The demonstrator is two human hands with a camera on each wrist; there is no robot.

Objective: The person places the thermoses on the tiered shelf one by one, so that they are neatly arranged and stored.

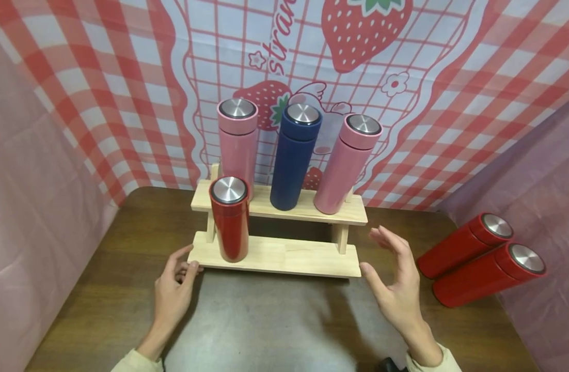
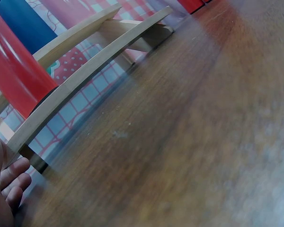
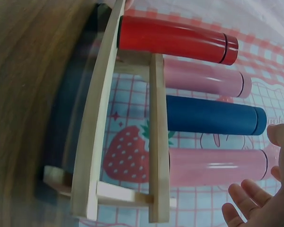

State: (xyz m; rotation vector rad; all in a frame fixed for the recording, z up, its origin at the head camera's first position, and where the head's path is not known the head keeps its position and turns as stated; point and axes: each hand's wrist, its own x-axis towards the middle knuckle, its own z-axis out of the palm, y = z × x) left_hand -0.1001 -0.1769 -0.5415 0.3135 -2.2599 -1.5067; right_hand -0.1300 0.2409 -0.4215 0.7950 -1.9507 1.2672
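A two-tier wooden rack (image 1: 284, 256) stands on the table. Its upper tier carries a pink thermos (image 1: 238, 150), a blue thermos (image 1: 295, 160) and another pink thermos (image 1: 345, 165). On the left part of the lower tier a red thermos (image 1: 232, 222) stands upright. My left hand (image 1: 175, 289) grips the lower board's left end, and its fingers (image 2: 16, 182) show curled below the board in the left wrist view. Beside the right end of the rack, my right hand (image 1: 396, 281) holds nothing, its thumb and fingers spread apart, thumb tip close to the board's corner.
Two more red thermoses (image 1: 465, 245) (image 1: 489, 274) stand close together on the brown table (image 1: 112, 268) to the right. A strawberry-print checked cloth (image 1: 140, 93) hangs behind the rack, with pink cloth at both sides. A small black object (image 1: 389, 365) shows by the right cuff.
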